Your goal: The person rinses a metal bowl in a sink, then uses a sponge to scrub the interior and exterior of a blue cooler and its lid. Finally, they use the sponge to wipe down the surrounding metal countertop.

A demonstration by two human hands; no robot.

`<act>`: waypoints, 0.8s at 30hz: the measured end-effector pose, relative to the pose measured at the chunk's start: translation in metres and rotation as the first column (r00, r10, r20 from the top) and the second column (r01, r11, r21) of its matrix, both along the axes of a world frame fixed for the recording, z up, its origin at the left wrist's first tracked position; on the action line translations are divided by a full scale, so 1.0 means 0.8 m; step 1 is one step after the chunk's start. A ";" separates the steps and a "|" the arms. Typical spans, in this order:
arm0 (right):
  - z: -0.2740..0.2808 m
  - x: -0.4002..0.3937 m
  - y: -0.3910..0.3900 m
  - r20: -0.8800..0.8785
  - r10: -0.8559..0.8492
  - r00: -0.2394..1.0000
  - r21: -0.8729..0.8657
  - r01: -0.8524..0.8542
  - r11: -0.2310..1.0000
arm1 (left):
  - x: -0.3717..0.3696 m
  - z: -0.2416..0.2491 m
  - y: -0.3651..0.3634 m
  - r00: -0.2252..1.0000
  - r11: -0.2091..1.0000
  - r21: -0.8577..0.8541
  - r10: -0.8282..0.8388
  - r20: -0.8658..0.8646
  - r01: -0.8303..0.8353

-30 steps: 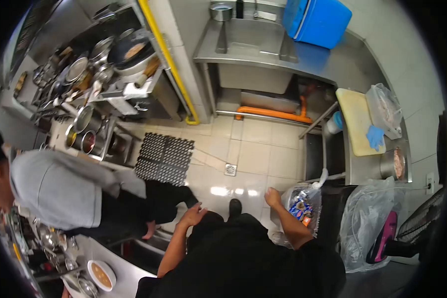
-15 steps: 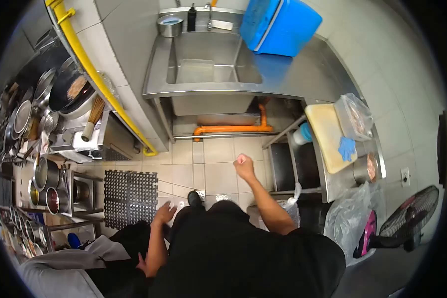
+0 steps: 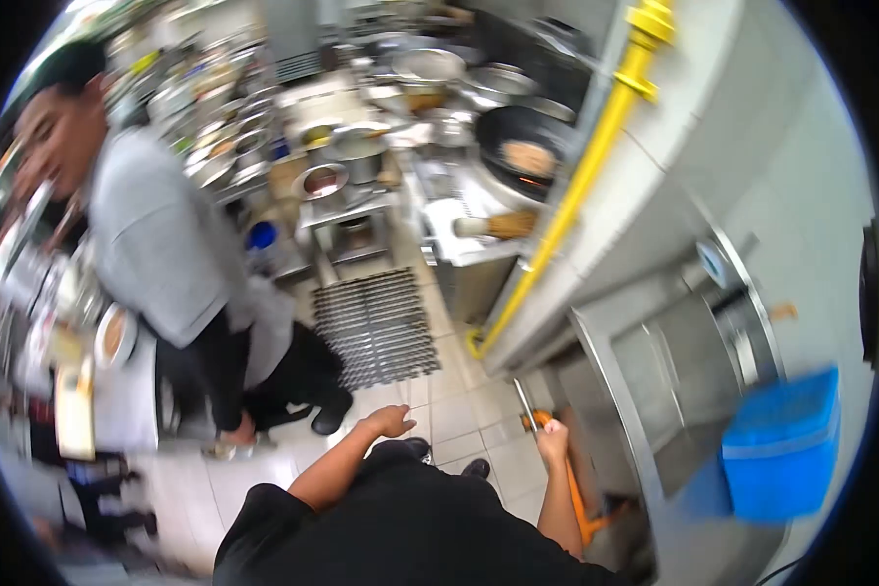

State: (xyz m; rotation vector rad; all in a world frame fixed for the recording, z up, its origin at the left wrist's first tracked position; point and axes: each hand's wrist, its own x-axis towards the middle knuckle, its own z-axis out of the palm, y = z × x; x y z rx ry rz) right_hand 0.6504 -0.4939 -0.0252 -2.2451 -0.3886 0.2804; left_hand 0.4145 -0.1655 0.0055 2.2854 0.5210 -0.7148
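My left hand (image 3: 389,421) hangs in front of my body above the tiled floor (image 3: 469,405), its fingers loosely stretched and holding nothing. To its right, my right hand (image 3: 554,441) is closed in a fist, with no object showing in it. In this view the fist overlaps the orange pipe (image 3: 574,488) under the sink. Beyond my left hand lies a black perforated floor mat (image 3: 376,327). Neither hand is at a work surface.
A co-worker in a grey shirt (image 3: 166,220) stands close on the left beside a counter. A wok (image 3: 498,132) with food sits on the stove ahead, near pots on a low stand (image 3: 347,215). A yellow pipe (image 3: 576,190), steel sink (image 3: 610,371) and blue box (image 3: 781,449) are right.
My view has swung left from the sink toward the stove, so the sink and blue box now appear at the right. The co-worker has come fully into view. My right hand stays closed.
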 end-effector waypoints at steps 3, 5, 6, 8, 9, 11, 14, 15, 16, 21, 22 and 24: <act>-0.007 0.030 0.041 -0.300 0.283 0.911 -0.053 -0.312 0.949 | -0.070 0.006 -0.035 0.942 0.943 0.012 0.330 0.059 -0.331; -0.013 0.040 0.065 -0.568 0.430 0.702 -0.003 -0.524 0.852 | -0.107 0.021 -0.077 0.823 0.822 0.040 0.567 0.043 -0.568; -0.023 0.041 0.073 -0.572 0.497 0.652 0.006 -0.603 0.798 | -0.122 0.033 -0.093 0.793 0.793 -0.043 0.609 0.022 -0.608; -0.069 0.045 0.082 -0.338 0.790 0.512 -0.043 -0.846 0.531 | -0.158 0.024 -0.148 0.663 0.676 -0.055 0.733 0.151 -0.735; -0.103 0.054 0.082 -0.187 0.908 0.375 -0.226 -0.916 0.332 | -0.164 0.044 -0.172 0.662 0.666 -0.039 0.746 0.078 -0.745; -0.167 0.049 0.080 -0.182 0.914 0.362 -0.144 -0.930 0.339 | -0.186 0.031 -0.217 0.616 0.618 -0.059 0.786 0.055 -0.784; -0.169 0.022 0.069 -0.576 0.653 0.493 0.197 -0.691 0.695 | -0.192 0.033 -0.265 0.520 0.520 -0.066 0.854 0.025 -0.852; -0.170 0.017 0.059 -0.728 0.514 0.454 0.205 -0.571 0.795 | -0.190 0.025 -0.277 0.485 0.486 -0.065 0.874 0.034 -0.872; -0.178 0.010 0.044 -0.735 0.500 0.458 0.158 -0.601 0.784 | -0.186 0.021 -0.288 0.467 0.469 -0.072 0.883 0.046 -0.880; -0.265 0.030 -0.039 -0.502 0.568 0.652 -0.247 -0.737 0.629 | -0.153 0.024 -0.317 0.320 0.364 -0.168 0.916 0.243 -0.916; -0.248 0.032 -0.047 -0.507 0.537 0.675 -0.291 -0.720 0.630 | -0.148 0.025 -0.319 0.330 0.382 -0.200 0.910 0.250 -0.902; -0.215 0.035 -0.055 -0.518 0.482 0.707 -0.350 -0.689 0.634 | -0.144 0.025 -0.316 0.345 0.400 -0.231 0.906 0.246 -0.887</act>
